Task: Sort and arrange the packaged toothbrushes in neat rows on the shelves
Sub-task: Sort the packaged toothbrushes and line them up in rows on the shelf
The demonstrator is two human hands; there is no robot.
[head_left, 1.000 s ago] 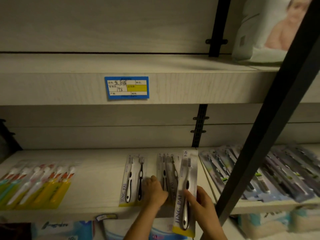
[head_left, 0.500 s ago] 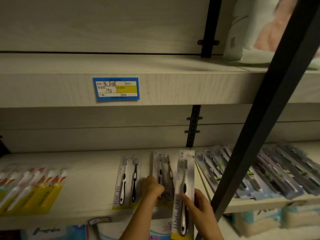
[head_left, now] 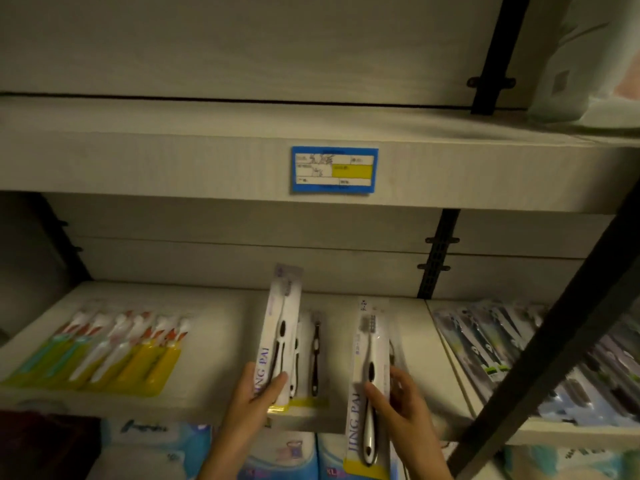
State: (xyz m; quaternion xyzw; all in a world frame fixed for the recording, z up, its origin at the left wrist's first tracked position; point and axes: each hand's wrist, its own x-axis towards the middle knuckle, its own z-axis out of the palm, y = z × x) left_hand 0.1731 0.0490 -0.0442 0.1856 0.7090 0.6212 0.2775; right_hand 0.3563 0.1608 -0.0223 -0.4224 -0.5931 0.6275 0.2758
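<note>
Hands — left hand (head_left: 258, 393) grips raised pack (head_left: 282, 306) | right hand (head_left: 405, 407) grips second pack (head_left: 369, 344) across shelf edge (head_left: 173, 408) | yellow packs (head_left: 138, 368) well left

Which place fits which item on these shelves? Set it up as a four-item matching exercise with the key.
Items: 1 price label; 2 yellow toothbrush packs; 3 dark toothbrush packs; 4 left hand.
Places: A far left of the lower shelf; B gripping a single toothbrush pack; C front edge of the upper shelf; D right of the upright bracket.
Pairs: 1-C; 2-A; 3-D; 4-B.
</note>
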